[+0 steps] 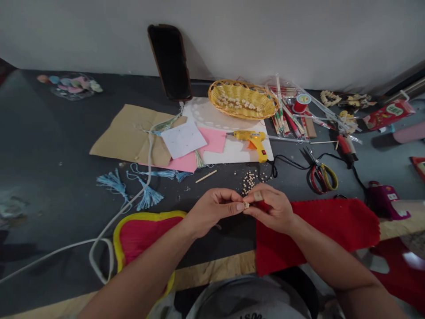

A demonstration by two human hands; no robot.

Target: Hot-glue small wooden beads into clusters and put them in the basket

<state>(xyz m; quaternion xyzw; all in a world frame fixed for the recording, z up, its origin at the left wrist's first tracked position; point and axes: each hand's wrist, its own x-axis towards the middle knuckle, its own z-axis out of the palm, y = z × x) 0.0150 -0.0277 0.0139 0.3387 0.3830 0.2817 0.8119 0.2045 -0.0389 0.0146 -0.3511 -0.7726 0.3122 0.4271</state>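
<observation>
Between the fingertips of my left hand and my right hand sits a small cluster of pale beads. Both hands pinch it, thumbs and index fingers meeting over the dark table. A ring shows on a finger of my right hand. Just beyond my fingers lies a scatter of loose pale beads. A yellow glue gun rests on its side behind them, on a white sheet. Farther back, a yellow wicker basket holds several similar small clusters.
Red-and-yellow scissors and red felt lie to the right. Blue tassels, a thin stick, brown paper and a white cable are at left. A phone leans on the wall. A red spool stands behind.
</observation>
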